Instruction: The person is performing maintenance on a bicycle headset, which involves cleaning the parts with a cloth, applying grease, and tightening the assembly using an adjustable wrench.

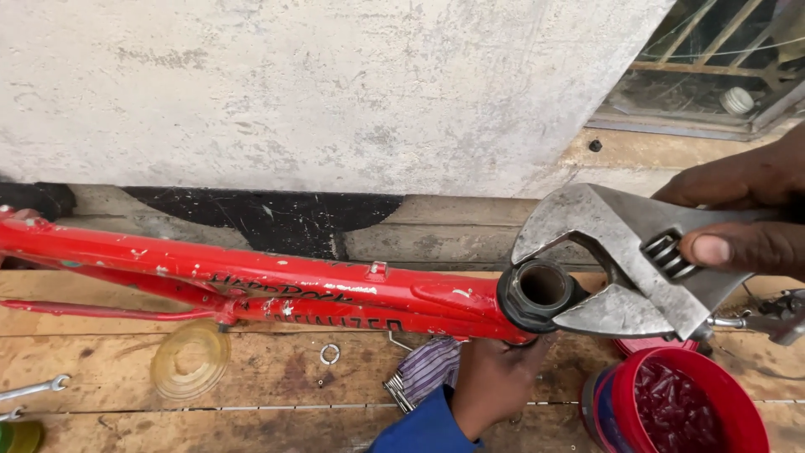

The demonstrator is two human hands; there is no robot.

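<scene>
Right hand (742, 214) grips the handle of a big steel wrench (625, 256), thumb on the adjuster wheel; wrench mouth sits round the black tube end (541, 289) of a red bike frame (251, 281). Left hand (495, 377), blue sleeve, reaches under that tube end; can't tell how its fingers are set. Frame lies across a worn plank bench (109, 323) w/ a clear lid (190, 361), small ring (329, 353), spanner (33, 389), red tub (679, 403). Behind: rough pale wall (335, 84), barred window (721, 59) top right.

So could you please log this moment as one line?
right hand: holds adjustable wrench | wrench at bottom bracket shell | left hand: under red frame
</scene>
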